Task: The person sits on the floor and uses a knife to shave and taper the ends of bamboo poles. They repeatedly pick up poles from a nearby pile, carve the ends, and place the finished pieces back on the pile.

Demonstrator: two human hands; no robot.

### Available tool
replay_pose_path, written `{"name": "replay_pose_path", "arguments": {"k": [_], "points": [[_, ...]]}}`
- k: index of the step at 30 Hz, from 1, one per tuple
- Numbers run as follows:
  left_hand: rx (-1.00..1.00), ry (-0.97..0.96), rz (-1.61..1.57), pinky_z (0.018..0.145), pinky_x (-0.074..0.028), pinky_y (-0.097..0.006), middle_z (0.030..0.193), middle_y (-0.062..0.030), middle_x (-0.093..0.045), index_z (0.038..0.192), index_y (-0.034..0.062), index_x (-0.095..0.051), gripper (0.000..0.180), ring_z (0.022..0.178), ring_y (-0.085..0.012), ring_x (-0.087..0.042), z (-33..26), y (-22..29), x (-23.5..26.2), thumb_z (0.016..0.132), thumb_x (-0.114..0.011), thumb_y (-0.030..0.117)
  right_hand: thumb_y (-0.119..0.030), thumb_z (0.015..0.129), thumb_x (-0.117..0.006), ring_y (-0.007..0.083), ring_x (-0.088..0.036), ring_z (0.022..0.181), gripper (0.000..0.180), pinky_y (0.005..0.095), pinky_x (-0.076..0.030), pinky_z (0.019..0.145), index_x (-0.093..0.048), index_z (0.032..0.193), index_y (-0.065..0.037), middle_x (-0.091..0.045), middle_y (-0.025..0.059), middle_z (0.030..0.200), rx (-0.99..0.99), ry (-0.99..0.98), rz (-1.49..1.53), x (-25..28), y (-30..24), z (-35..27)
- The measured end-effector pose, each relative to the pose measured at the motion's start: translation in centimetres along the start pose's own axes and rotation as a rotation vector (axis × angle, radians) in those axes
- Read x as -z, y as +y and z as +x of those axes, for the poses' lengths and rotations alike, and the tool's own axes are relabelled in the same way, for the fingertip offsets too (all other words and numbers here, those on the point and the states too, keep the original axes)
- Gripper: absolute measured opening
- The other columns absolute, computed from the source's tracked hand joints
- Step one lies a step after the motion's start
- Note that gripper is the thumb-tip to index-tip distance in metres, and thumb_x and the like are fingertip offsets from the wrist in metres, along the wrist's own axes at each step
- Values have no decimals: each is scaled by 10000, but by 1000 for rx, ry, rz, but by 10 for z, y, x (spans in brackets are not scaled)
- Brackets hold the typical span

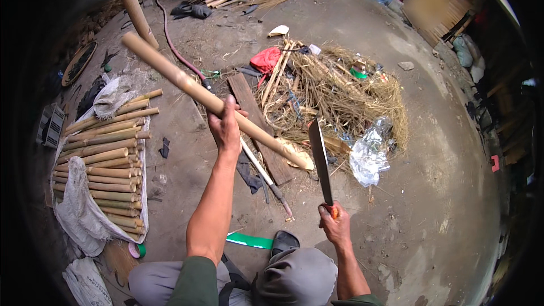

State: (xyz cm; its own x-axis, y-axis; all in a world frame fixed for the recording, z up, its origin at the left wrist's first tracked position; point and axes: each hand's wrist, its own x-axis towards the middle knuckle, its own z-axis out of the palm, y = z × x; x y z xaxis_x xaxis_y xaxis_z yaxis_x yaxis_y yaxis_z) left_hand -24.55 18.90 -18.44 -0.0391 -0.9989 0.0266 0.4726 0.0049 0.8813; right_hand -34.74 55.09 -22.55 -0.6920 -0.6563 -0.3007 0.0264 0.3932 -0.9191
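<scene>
My left hand is closed round a long, pale bamboo pole, which slants from the upper left down toward the middle. The pole's near end lies by a torn light-coloured scrap, close to the machete's blade but apart from it. In my right hand is a machete with an orange-red handle, its dark blade pointing up and away from me. Beneath the pole, a brown wooden plank lies on the ground. Beside the plank rests a thin pipe-like stick.
Cut bamboo poles are stacked on white sacking at the left. Ahead lies a heap of straw and scraps with a red bag and clear plastic. A thick bamboo stem and a hose are beyond.
</scene>
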Motion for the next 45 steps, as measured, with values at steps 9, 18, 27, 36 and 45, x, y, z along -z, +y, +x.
{"name": "replay_pose_path", "arguments": {"k": [9, 18, 27, 36, 45], "points": [[-149, 44, 213, 686, -536, -316, 743, -84, -691, 868, 35, -609, 302, 688, -151, -659, -36, -19, 40, 971, -733, 289, -247, 950, -703, 184, -546, 650, 256, 367, -469, 615, -629, 1029, -15, -598, 116, 705, 115, 43, -153, -76, 51, 52], [-370, -167, 122, 677, -532, -332, 702, -61, -595, 951, 23, -555, 121, 652, -155, -607, -40, -21, 8, 998, -611, 119, -294, 940, -721, 272, -606, 648, 298, 409, -501, 647, -634, 1050, -32, -652, 184, 756, 115, 85, -211, -109, 45, 93], [-325, -228, 10, 591, -517, -348, 638, -34, -517, 934, 64, -468, 122, 544, -137, -522, -48, -35, 1, 1001, -567, 90, -163, 934, -743, 162, -573, 647, 179, 325, -493, 624, -620, 978, -39, -630, 87, 753, 387, 86, 101, -125, 11, 126], [-315, -144, 17, 591, -518, -342, 637, -30, -508, 921, 73, -469, 115, 519, -131, -499, -38, -27, 3, 1021, -527, 72, -371, 961, -712, 260, -592, 608, 382, 445, -481, 591, -610, 912, -7, -630, 190, 691, 40, -109, -335, -140, 60, 146], [-315, -108, -38, 591, -526, -319, 659, -43, -562, 924, 34, -500, 120, 561, -126, -552, -38, -43, -1, 1002, -590, 44, -157, 981, -706, 108, -632, 630, 148, 276, -505, 577, -622, 957, -38, -653, 35, 720, 571, 33, 1, -119, 17, 143]]}}
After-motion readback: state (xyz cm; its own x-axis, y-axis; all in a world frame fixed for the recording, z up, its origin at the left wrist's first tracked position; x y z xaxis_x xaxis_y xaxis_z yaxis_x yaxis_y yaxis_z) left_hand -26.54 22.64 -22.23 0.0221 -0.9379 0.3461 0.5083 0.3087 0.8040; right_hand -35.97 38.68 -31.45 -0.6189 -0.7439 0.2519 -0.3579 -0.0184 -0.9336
